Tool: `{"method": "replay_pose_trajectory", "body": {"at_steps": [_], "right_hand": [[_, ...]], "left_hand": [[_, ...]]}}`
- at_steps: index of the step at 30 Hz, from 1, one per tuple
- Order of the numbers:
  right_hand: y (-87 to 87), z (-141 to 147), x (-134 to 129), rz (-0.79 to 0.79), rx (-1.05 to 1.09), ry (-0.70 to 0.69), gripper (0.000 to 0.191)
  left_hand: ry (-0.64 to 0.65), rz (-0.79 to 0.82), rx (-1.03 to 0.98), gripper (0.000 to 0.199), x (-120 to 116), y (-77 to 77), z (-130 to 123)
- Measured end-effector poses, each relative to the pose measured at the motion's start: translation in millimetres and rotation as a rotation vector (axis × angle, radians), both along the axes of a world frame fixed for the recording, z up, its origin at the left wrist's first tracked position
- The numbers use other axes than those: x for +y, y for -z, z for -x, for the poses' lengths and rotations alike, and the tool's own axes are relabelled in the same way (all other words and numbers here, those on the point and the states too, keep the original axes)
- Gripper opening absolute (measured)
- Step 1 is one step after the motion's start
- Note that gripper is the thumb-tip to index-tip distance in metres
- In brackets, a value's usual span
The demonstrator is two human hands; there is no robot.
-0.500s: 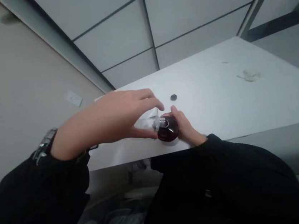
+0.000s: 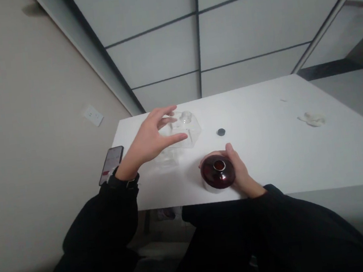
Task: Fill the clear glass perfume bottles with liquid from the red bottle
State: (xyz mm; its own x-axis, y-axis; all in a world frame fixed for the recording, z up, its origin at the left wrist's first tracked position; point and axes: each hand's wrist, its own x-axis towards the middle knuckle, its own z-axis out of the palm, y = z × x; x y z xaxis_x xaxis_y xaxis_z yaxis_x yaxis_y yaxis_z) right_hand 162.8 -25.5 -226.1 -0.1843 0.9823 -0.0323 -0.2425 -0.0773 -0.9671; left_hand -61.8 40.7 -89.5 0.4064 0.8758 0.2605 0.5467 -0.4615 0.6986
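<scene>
Right hand [image 2: 242, 172] is clamped on dark red round glass bottle [image 2: 217, 172] on white table [image 2: 264, 113]; left hand [image 2: 150, 135], well apart, is open above clear plastic tray [image 2: 191, 130].

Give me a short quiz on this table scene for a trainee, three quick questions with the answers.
1. True or false: the phone lies beside the wrist of the left hand.
2. Multiple choice: what does the right hand cup? A) a crumpled tissue B) the dark red round bottle C) the phone
3. Fill in the blank: the small round disc on the white table is ____ in colour.

Key: 1 true; 2 B; 3 black.
</scene>
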Motion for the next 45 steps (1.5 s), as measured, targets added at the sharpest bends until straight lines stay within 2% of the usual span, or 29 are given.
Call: {"method": "replay_pose_trajectory", "body": {"at_steps": [4, 9, 12, 15, 20, 22, 25, 27, 30, 34, 36, 38, 41, 45], "right_hand": [[1.9, -1.4, -0.6, 0.020, -0.023, -0.017, 0.090], [2.2, -2.3, -2.1, 0.052, -0.021, -0.022, 0.086], [0.6, -2.0, -2.7, 0.046, -0.034, -0.041, 0.086], [0.7, -1.3, -2.7, 0.042, -0.028, -0.003, 0.086], [3.1, 0.4, -3.3, 0.071, 0.010, 0.007, 0.086], [2.1, 1.1, -4.1, 0.076, 0.027, 0.009, 0.086], [-3.7, -0.4, -5.5, 0.078, 0.032, -0.047, 0.090], [-9.5, -4.4, -6.8, 0.062, 0.015, -0.048, 0.092], [-15.3, -13.7, -12.1, -0.051, -0.008, 0.093, 0.088], [-8.0, -19.0, -32.4, -0.317, -0.148, 0.185, 0.091], [0.5, -14.5, -46.0, -0.361, -0.239, 0.169, 0.093], [9.2, -6.7, -57.2, -0.352, -0.301, 0.178, 0.095], [19.3, 4.6, -64.2, -0.335, -0.346, 0.266, 0.092], [23.3, 7.2, -62.1, -0.347, -0.436, 0.377, 0.093]], "left_hand": [[0.021, 0.019, 0.086, 0.067, 12.6, 24.7, -10.0], [0.052, 0.017, 0.327, 0.064, 11.7, 36.5, -16.3], [0.050, -0.009, 0.475, 0.062, 12.5, 44.0, -13.8], [0.026, -0.055, 0.574, 0.061, 13.2, 51.8, -8.4], [0.012, -0.098, 0.655, 0.061, 8.8, 54.1, -2.6], [0.027, -0.098, 0.666, 0.080, 5.5, 50.7, 0.4], [0.011, -0.096, 0.607, 0.123, -0.3, 49.3, 14.6], [-0.012, -0.036, 0.482, 0.133, -5.5, 55.8, 31.2], [-0.074, 0.129, 0.232, 0.125, -17.2, 76.1, 57.3], [-0.180, 0.246, 0.067, 0.080, -40.8, 99.1, 74.8], [-0.227, 0.253, 0.053, 0.066, -54.4, 104.4, 77.4], [-0.256, 0.257, 0.029, 0.065, -68.0, 109.2, 78.4], [-0.265, 0.258, -0.022, 0.073, -85.7, 120.1, 76.4], [-0.189, 0.231, -0.020, 0.078, -98.0, 132.9, 64.0]]}}
